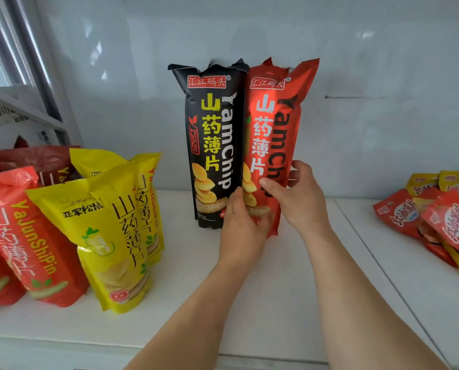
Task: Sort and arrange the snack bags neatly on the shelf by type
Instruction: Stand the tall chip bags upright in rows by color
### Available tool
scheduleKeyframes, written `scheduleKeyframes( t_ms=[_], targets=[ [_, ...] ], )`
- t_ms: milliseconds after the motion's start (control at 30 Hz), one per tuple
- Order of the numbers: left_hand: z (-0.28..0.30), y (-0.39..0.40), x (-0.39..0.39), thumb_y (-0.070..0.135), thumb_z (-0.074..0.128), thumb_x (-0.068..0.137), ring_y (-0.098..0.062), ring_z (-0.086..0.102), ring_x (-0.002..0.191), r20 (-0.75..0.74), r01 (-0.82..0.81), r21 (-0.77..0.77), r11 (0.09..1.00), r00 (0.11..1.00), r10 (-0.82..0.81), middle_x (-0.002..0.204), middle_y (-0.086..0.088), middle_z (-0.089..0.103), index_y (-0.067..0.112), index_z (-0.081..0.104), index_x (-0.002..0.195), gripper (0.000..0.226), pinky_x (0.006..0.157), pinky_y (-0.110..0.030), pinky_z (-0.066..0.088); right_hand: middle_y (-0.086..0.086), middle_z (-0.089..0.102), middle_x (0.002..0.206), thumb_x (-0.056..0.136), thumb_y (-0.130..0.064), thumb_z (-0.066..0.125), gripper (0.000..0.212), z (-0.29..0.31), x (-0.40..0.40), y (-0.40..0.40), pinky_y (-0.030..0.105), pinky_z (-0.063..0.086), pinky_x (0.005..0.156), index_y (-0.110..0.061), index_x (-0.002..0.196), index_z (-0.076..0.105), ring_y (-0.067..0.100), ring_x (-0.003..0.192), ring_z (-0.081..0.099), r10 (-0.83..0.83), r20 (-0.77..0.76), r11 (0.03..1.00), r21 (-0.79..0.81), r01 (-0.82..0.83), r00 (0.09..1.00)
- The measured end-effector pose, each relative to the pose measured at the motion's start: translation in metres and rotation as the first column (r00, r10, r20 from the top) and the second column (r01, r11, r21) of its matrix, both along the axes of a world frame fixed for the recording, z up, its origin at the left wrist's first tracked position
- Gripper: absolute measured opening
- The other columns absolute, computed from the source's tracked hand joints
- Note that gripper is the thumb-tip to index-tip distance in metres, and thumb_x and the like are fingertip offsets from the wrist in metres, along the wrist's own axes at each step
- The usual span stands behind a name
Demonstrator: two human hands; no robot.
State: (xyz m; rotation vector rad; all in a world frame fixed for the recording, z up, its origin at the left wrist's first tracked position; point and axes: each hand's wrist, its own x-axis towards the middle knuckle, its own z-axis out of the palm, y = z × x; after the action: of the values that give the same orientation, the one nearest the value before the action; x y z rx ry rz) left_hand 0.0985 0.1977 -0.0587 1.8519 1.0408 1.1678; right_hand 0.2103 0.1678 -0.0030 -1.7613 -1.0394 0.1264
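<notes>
A tall black yam chip bag (212,140) stands upright at the back middle of the white shelf (289,289). Pressed against its right side stands a tall red yam chip bag (272,124). My left hand (241,231) grips the red bag's lower left edge, between the two bags. My right hand (300,198) holds the red bag's lower right side, thumb across its front and fingers round the edge.
Yellow stand-up bags (111,231) and red ones (28,236) stand grouped at the left. A loose pile of small red and yellow packets (442,214) lies at the right. A glossy white wall rises behind; a seam splits the shelf on the right.
</notes>
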Motion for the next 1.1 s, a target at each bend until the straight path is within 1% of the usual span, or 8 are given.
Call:
scheduleKeyframes(
  t_ms=[67, 233, 333, 467, 600, 767, 900, 1100],
  targets=[
    [0.001, -0.001, 0.006, 0.033, 0.067, 0.094, -0.014, 0.03, 0.144, -0.045, -0.015, 0.008, 1.0, 0.999, 0.015, 0.158, 0.004, 0.034, 0.019, 0.021, 0.158, 0.08, 0.104, -0.022, 0.032, -0.008, 0.062, 0.131, 0.077, -0.059, 0.073, 0.084, -0.003, 0.012, 0.002, 0.039, 0.052, 0.096, -0.025, 0.145, 0.037, 0.013, 0.114, 0.062, 0.069, -0.034, 0.997, 0.022, -0.068, 0.997],
    [-0.004, 0.006, 0.022, 0.038, 0.072, 0.09, -0.014, 0.038, 0.142, -0.049, -0.037, 0.016, 0.999, 0.998, 0.038, 0.156, 0.005, 0.036, 0.022, 0.02, 0.158, 0.087, 0.111, -0.032, 0.04, -0.008, 0.058, 0.138, 0.089, -0.046, 0.066, 0.07, -0.01, 0.037, 0.002, 0.039, 0.048, 0.103, -0.028, 0.148, 0.034, 0.011, 0.122, 0.057, 0.264, -0.127, 0.963, 0.089, -0.254, 0.956],
    [-0.008, 0.013, 0.03, 0.049, 0.073, 0.086, -0.013, 0.043, 0.138, -0.031, -0.06, 0.002, 0.998, 0.998, 0.06, 0.152, 0.006, 0.041, 0.025, 0.024, 0.156, 0.089, 0.11, -0.04, 0.045, -0.012, 0.056, 0.14, 0.093, -0.046, 0.061, 0.059, -0.013, 0.049, 0.006, 0.032, 0.048, 0.097, -0.034, 0.146, 0.037, 0.009, 0.12, 0.058, 0.367, -0.18, 0.929, 0.124, -0.349, 0.912],
    [-0.017, 0.025, 0.032, 0.066, 0.073, 0.075, -0.011, 0.049, 0.133, -0.008, -0.033, -0.066, 0.997, 0.999, 0.033, 0.146, 0.011, 0.048, 0.031, 0.024, 0.154, 0.099, 0.106, -0.043, 0.05, -0.018, 0.059, 0.132, 0.077, -0.066, 0.068, 0.076, -0.013, 0.05, 0.015, 0.027, 0.053, 0.089, -0.039, 0.142, 0.04, 0.001, 0.111, 0.062, 0.463, -0.215, 0.885, 0.16, -0.437, 0.86],
    [-0.022, 0.034, 0.038, 0.074, 0.075, 0.062, -0.01, 0.053, 0.13, 0.043, 0.024, -0.165, 0.986, 0.999, -0.017, 0.144, 0.012, 0.051, 0.034, 0.025, 0.154, 0.112, 0.105, -0.042, 0.051, -0.019, 0.063, 0.122, 0.064, -0.066, 0.077, 0.087, -0.007, 0.053, 0.027, 0.03, 0.056, 0.087, -0.038, 0.139, 0.041, 0.003, 0.105, 0.066, 0.515, -0.286, 0.857, 0.188, -0.48, 0.808],
    [-0.027, 0.046, 0.044, 0.061, 0.086, 0.054, -0.009, 0.059, 0.122, 0.167, 0.154, -0.247, 0.957, 0.979, -0.115, 0.135, 0.011, 0.059, 0.036, 0.034, 0.146, 0.109, 0.104, -0.041, 0.052, -0.017, 0.065, 0.121, 0.052, -0.066, 0.081, 0.097, -0.002, 0.059, 0.039, 0.029, 0.056, 0.086, -0.039, 0.136, 0.042, 0.003, 0.105, 0.067, 0.568, -0.318, 0.823, 0.219, -0.524, 0.759],
    [-0.024, 0.055, 0.049, 0.045, 0.092, 0.051, -0.011, 0.062, 0.12, 0.22, 0.254, -0.236, 0.938, 0.954, -0.203, 0.133, 0.006, 0.061, 0.035, 0.034, 0.144, 0.11, 0.103, -0.04, 0.052, -0.014, 0.064, 0.125, 0.034, -0.083, 0.078, 0.116, -0.006, 0.06, 0.043, 0.029, 0.055, 0.088, -0.041, 0.135, 0.04, 0.005, 0.109, 0.066, 0.585, -0.333, 0.811, 0.229, -0.539, 0.739],
    [-0.023, 0.066, 0.05, 0.034, 0.093, 0.054, -0.012, 0.065, 0.118, 0.322, 0.363, -0.267, 0.893, 0.907, -0.272, 0.13, 0.005, 0.066, 0.031, 0.033, 0.149, 0.112, 0.105, -0.044, 0.051, -0.011, 0.066, 0.125, 0.038, -0.082, 0.078, 0.113, -0.011, 0.064, 0.048, 0.03, 0.055, 0.089, -0.038, 0.135, 0.042, 0.008, 0.11, 0.067, 0.612, -0.355, 0.791, 0.255, -0.556, 0.707]
  ],
)
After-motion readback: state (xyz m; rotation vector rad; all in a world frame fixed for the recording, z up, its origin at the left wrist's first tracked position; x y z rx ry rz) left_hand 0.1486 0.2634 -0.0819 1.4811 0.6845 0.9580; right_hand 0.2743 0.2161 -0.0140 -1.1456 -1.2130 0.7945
